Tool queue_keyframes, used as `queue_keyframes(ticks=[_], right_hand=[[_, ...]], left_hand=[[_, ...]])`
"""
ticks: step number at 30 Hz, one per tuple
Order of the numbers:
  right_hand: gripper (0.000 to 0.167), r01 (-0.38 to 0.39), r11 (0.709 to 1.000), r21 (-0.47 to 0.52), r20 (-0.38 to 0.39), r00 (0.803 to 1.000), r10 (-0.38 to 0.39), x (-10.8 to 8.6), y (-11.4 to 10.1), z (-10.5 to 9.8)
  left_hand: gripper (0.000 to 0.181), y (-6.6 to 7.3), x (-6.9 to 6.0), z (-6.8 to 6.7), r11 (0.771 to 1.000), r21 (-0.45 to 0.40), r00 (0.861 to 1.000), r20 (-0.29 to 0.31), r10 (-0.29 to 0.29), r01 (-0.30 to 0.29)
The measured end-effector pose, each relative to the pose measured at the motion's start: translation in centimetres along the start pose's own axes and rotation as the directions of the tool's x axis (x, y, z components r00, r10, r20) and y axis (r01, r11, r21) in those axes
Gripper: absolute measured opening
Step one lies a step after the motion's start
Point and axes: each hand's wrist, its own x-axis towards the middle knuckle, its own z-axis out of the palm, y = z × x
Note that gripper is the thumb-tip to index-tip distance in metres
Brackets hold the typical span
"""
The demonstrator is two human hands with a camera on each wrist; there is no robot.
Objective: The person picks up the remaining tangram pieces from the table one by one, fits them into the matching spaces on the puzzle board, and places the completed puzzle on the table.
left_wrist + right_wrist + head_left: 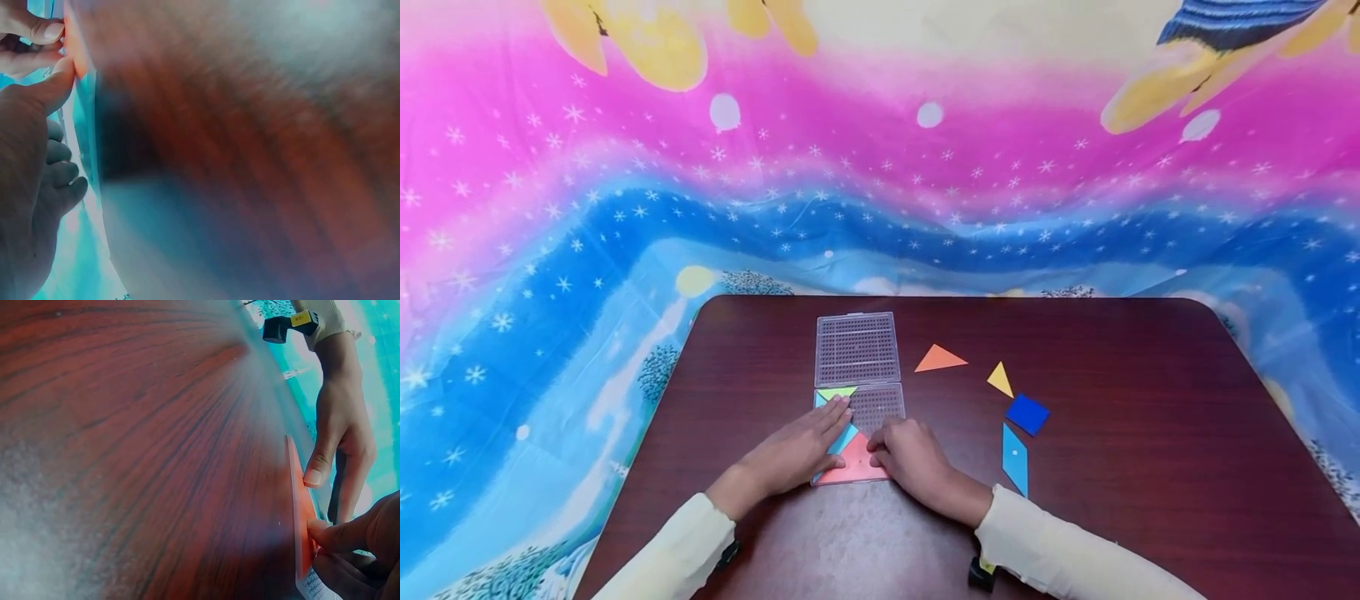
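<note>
In the head view, a coral triangle (856,463) lies along the near edge of the clear case's lower half (891,400). My left hand (797,454) rests palm down with extended fingers over light blue and green (837,392) pieces at the case's left, its thumb on the coral triangle. My right hand (917,467) has curled fingers, with thumb and fingertip pinching at the triangle's right edge. Both wrist views show the two hands close together: the left thumb touches the coral piece (300,506), and the right hand (362,550) is at its edge. Some fingertips are hidden.
The case's open lid (857,348) lies behind its lower half. To the right on the brown table (1120,400) are an orange triangle (940,358), a yellow triangle (1001,380), a dark blue square (1027,414) and a blue parallelogram (1015,458). A patterned cloth (880,167) hangs behind.
</note>
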Motion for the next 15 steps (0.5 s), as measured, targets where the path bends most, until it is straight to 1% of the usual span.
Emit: queue_keyframes(ticks=[2,5,10,15], right_hand=[[0.004,0.003,1.000,0.003,0.002,1.000,-0.003,-0.08,-0.01,0.07],[0.004,0.002,1.000,0.001,0.005,1.000,-0.002,-0.17,-0.06,0.02],[0.004,-0.005,1.000,-0.003,0.005,1.000,0.006,-0.19,-0.16,-0.09],[0.004,-0.019,1.000,-0.005,0.006,1.000,0.019,-0.20,-0.29,-0.02]], left_hand=[[0.070,0.10,-0.24,0.08,0.999,0.022,0.999,-0.032,0.035,-0.034],[0.066,0.16,-0.48,0.17,0.997,0.055,0.997,-0.057,0.057,-0.053],[0.064,0.20,-0.57,0.29,0.997,0.059,0.997,-0.059,0.046,-0.042],[0.066,0.24,-0.60,0.43,0.998,0.044,0.998,-0.051,0.038,-0.035]])
